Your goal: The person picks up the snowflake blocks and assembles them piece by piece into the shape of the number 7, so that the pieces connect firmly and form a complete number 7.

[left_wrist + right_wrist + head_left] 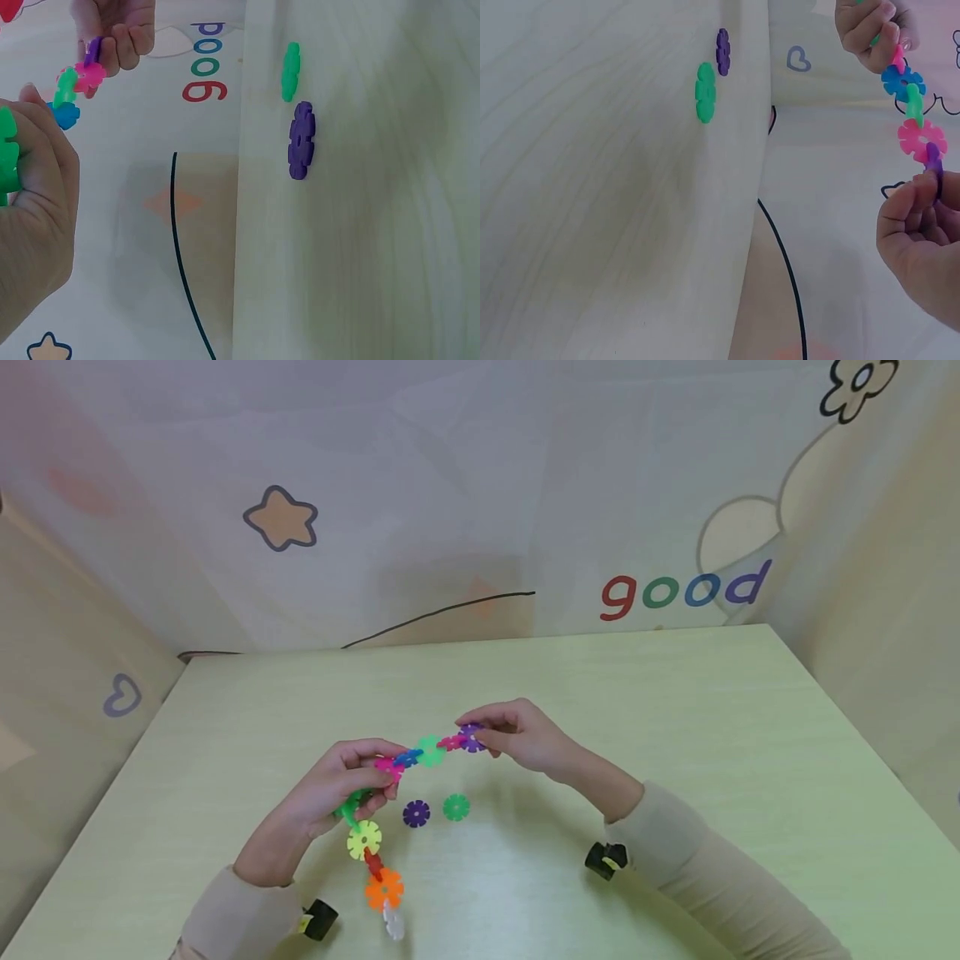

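Observation:
A chain of colourful plastic snowflake discs runs between the two hands above the table. My left hand [330,781] pinches a pink disc [389,767] between thumb and fingers. My right hand [528,737] pinches the purple end disc [472,737]. Between them link a blue disc [903,82], a light green disc [431,751] and another pink disc [922,140]. Below the left hand the chain hangs on with a green disc [349,811] partly hidden by the hand, then a yellow one [364,840], a red one [373,864], an orange one [385,889] and a clear whitish one [393,922].
A loose dark purple disc [416,814] and a loose green disc [456,807] lie side by side on the pale table [675,718]. Printed cloth [450,485] hangs behind the table's back edge and at both sides. Black wrist cameras [606,860] sit by both sleeves.

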{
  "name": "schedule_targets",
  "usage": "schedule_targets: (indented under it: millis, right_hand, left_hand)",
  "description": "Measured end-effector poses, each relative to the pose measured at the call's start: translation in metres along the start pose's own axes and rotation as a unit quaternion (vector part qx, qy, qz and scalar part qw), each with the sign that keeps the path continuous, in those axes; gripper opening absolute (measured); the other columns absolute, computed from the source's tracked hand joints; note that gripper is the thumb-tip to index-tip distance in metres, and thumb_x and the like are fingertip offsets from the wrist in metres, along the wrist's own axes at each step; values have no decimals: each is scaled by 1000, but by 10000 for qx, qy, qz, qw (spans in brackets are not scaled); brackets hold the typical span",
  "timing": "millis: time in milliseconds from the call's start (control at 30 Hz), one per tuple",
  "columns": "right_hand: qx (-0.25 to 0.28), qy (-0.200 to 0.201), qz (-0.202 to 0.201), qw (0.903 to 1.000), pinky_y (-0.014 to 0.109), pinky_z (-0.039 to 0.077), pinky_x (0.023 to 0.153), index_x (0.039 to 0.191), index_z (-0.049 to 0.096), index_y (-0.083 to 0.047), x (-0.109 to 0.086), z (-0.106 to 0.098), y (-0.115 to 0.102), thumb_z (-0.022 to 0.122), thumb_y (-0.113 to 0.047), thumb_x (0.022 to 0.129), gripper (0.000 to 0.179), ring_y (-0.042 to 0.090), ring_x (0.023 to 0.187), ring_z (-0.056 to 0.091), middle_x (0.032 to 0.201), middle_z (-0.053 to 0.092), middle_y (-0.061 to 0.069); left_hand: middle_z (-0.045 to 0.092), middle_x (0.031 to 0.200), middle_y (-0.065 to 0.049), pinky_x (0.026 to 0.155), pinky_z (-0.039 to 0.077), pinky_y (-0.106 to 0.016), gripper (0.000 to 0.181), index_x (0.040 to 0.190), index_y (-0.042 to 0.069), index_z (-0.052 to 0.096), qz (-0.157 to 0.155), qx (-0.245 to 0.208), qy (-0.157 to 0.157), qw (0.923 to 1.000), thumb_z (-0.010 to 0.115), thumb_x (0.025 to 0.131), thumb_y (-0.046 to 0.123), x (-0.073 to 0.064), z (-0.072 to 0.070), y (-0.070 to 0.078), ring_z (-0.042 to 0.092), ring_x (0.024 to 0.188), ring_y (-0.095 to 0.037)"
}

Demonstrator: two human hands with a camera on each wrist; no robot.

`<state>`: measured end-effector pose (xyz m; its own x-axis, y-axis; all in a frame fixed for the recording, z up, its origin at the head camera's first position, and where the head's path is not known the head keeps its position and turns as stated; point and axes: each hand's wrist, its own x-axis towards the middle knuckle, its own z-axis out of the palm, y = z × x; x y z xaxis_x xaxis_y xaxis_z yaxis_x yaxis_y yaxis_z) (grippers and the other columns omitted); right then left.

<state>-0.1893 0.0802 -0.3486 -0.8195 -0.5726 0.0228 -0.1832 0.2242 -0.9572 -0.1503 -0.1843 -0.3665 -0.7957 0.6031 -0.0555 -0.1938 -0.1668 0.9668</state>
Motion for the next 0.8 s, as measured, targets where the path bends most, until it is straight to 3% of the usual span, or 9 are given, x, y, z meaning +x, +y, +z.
schedule_targets:
  millis: [167,333,467,667,800]
  right_hand:
    - [35,84,48,9999,25,43,62,119,58,-2,0,-2,1,51,-4,92,28,19,67,50,73,54,7]
    - [333,219,281,9988,30,49,70,118,59,-1,0,-2,3,52,-6,92,27,18,70,53,81,59,10]
    - [538,361,417,9970,28,49,70,116,59,2,1,-3,6,49,-7,94,26,17,69,54,81,59,10]
    - [-27,214,693,9974,28,50,68,114,59,3,2,-4,19,55,-6,90,26,19,69,55,81,60,11]
    - [-456,-57,588,9972,31,49,66,111,60,4,2,0,31,63,-5,84,29,19,68,54,76,59,6]
  left_hand:
    - [62,70,-1,45,41,-13,26,105,12,64,60,-10,-52,10000,48,90,-2,-1,0,-1,49,50,-7]
    - [62,70,-1,45,41,-13,26,106,12,64,98,-12,-69,9999,48,90,-2,-4,0,-2,50,49,-7]
    - [62,71,-1,46,41,-13,27,106,12,64,154,0,-51,9999,47,90,-2,-6,0,-1,49,49,-7]
    - [62,71,-1,46,41,-13,26,106,11,63,208,57,11,9998,47,91,-2,-11,-3,1,50,51,-7]
    - [62,72,-1,46,41,-13,26,107,11,63,224,61,10,9997,47,91,-1,-15,-5,2,50,51,-7]
